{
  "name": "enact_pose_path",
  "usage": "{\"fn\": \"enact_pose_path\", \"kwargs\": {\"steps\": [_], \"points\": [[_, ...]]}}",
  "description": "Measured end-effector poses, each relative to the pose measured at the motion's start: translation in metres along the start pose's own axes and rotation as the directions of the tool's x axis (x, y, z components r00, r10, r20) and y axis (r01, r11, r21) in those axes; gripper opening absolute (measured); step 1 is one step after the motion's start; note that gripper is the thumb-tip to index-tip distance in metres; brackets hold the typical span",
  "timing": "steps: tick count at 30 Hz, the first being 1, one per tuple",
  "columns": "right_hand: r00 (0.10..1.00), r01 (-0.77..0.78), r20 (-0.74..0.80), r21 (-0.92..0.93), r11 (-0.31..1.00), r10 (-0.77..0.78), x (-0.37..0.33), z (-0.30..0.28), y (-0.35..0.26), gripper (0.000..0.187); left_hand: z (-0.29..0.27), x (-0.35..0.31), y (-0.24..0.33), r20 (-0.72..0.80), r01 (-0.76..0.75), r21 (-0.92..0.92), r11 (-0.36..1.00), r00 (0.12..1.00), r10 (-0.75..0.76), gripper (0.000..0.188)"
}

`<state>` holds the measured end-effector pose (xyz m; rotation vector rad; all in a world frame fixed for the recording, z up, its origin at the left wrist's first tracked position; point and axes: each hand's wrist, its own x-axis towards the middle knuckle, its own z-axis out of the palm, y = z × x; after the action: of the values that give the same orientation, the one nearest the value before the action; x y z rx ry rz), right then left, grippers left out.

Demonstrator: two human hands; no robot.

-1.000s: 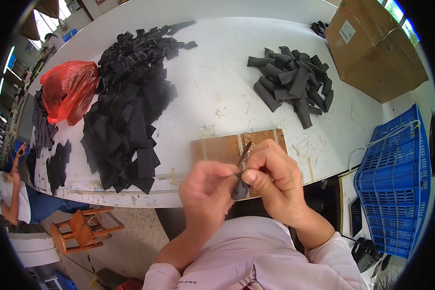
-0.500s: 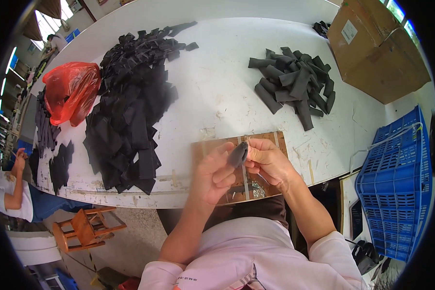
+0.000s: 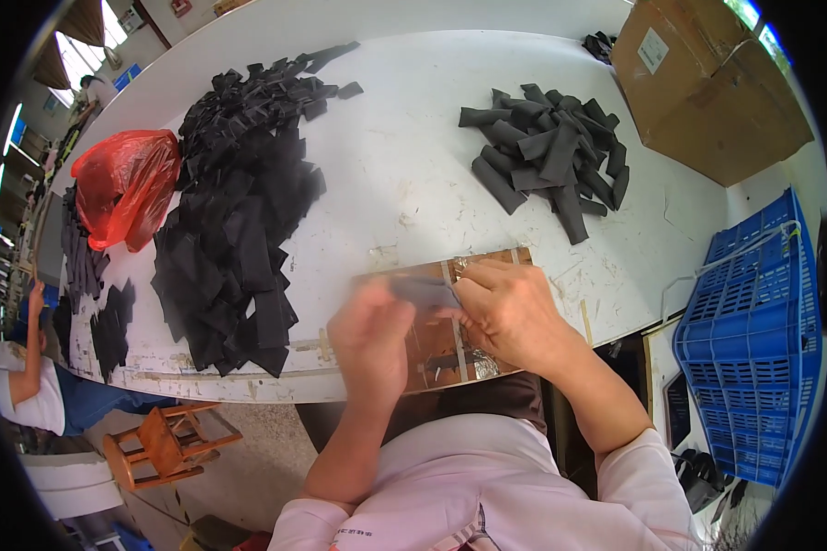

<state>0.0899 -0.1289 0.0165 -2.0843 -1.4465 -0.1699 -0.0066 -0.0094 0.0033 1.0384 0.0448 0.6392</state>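
A small black fabric tube [image 3: 423, 292] is stretched level between my two hands, over a brown board [image 3: 432, 354] at the table's front edge. My right hand [image 3: 515, 308] is closed on its right end, fingers curled and back of the hand up. At the other end my left hand [image 3: 372, 335] is closed round the fabric, smeared by motion. To the left lies a large heap of flat black fabric pieces [image 3: 220, 230]. A smaller pile of rolled black fabric tubes [image 3: 556, 151] sits at the far right of the white table [image 3: 386, 174].
A red plastic bag [image 3: 129, 184] stands left of the heap. At the right are a cardboard box [image 3: 708, 101] and a blue plastic crate [image 3: 749, 349]. A wooden stool [image 3: 170, 441] is on the floor at lower left, near another person [image 3: 28, 376].
My hands have moved apart, the left one leftward. The fabric tube, before bunched upright at my fingertips, now lies sideways between them. My right hand has turned its back upward.
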Motion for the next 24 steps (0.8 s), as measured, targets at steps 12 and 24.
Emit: {"fn": "enact_pose_path", "kwargs": {"steps": [12,24], "points": [[0.984,-0.083,-0.093,0.518,0.851,0.153,-0.032,0.048,0.022,0.013,0.021,0.028,0.004,0.268,-0.057,0.752,0.657,0.937,-0.225,0.011],[0.986,-0.137,0.121,0.195,0.971,0.115,0.007,-0.009,0.006,0.027,0.013,0.016,0.005,0.072,0.068,-0.272,0.96,0.996,-0.05,0.014]]}}
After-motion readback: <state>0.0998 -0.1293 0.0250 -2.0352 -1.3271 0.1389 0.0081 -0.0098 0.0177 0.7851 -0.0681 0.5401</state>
